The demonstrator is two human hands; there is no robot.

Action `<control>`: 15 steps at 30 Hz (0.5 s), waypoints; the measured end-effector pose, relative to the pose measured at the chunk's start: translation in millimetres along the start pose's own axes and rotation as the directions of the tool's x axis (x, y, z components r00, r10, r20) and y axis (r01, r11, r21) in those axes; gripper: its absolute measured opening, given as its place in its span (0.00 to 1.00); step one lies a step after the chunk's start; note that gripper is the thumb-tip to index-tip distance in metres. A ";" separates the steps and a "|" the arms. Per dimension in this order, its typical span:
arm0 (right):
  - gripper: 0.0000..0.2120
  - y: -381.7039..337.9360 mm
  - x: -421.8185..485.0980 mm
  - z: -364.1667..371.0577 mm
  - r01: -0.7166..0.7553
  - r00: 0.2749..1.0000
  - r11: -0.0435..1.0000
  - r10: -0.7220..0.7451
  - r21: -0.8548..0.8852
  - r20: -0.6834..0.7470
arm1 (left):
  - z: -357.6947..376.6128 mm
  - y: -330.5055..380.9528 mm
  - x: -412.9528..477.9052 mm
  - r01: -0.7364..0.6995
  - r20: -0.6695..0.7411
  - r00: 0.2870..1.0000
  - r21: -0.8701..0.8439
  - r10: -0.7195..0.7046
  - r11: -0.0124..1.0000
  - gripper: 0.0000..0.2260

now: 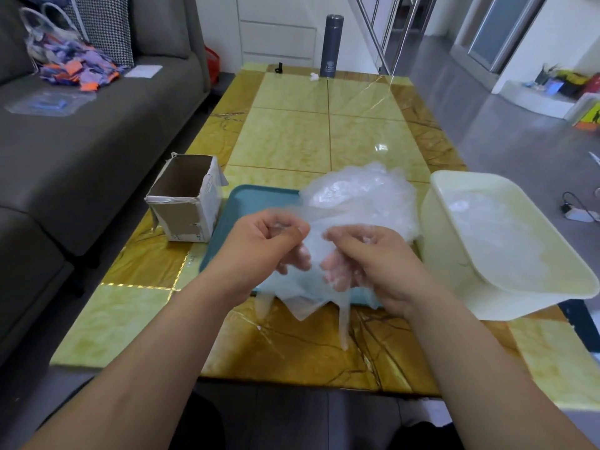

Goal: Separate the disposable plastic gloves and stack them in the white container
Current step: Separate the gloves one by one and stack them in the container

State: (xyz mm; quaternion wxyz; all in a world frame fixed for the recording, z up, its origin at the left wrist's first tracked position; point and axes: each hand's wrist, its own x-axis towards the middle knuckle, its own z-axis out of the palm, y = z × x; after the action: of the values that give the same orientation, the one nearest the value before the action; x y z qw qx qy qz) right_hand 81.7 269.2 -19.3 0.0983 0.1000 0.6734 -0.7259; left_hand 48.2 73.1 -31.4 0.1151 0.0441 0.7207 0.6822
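- Table [292, 141], glossy yellow-green marbled top with a brown veined border, is carrying everything.
- Teal tray [246, 203] is lying flat at 6 o'clock near the front edge.
- Open cardboard box [185, 203] is standing upright at 8 o'clock, just beside the tray's left side, torn flaps up.
- White container [454, 254] is sitting at 4 o'clock, just beside the tray's right side, its outer part seeming to overhang the table's right edge.
- Dark flask [331, 47] is standing upright at 12 o'clock on the far edge.
- Small black object [279, 68] is sitting at 11 o'clock, too small to identify.
- White scrap [313, 76] is lying just left of the flask.
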 end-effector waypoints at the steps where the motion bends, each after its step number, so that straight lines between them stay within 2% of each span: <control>1: 0.09 1.4 2.7 -1.5 0.019 0.997 0.999 -0.021 -0.025 -0.076 | -0.7 0.3 0.7 -0.007 -0.005 1.000 0.044 0.007 0.999 0.06; 4: 0.07 2.2 9.7 -13.8 0.041 0.942 0.974 -0.111 -0.222 -0.316 | -9.5 -5.1 8.3 -0.025 -0.107 0.993 0.204 0.047 0.979 0.04; 6: 0.07 5.5 12.1 -25.0 0.051 0.893 0.943 -0.190 -0.328 -0.408 | -18.1 -15.1 14.0 -0.033 -0.137 0.985 0.465 0.108 0.885 0.04; 8: 0.09 8.4 13.4 -34.0 0.068 0.843 0.942 -0.230 -0.328 -0.485 | -22.4 -24.7 13.2 -0.103 0.028 0.993 0.703 0.117 0.703 0.15; 9: 0.09 9.1 13.6 -37.0 0.073 0.824 0.945 -0.237 -0.318 -0.514 | -22.1 -28.0 9.8 -0.166 0.166 0.984 0.748 0.061 0.643 0.22; 11: 0.09 10.0 12.5 -39.4 0.092 0.793 0.954 -0.243 -0.285 -0.559 | -19.2 -33.1 2.2 -0.287 0.387 0.919 0.780 -0.070 0.556 0.34; 13: 0.09 10.2 11.9 -39.8 0.112 0.767 0.960 -0.248 -0.257 -0.592 | -16.1 -42.6 0.3 -0.364 0.468 0.876 0.802 -0.120 0.475 0.36; 15: 0.08 10.1 12.1 -38.8 0.125 0.763 0.966 -0.241 -0.228 -0.599 | -13.4 -49.8 1.8 -0.392 0.478 0.873 0.807 -0.096 0.442 0.27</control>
State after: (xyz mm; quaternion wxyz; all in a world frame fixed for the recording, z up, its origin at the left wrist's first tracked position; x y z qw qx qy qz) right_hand 73.4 307.0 -35.1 -0.1924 0.2584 0.7353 -0.5963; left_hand 48.1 57.2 -80.5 0.1782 0.3214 0.9121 0.1816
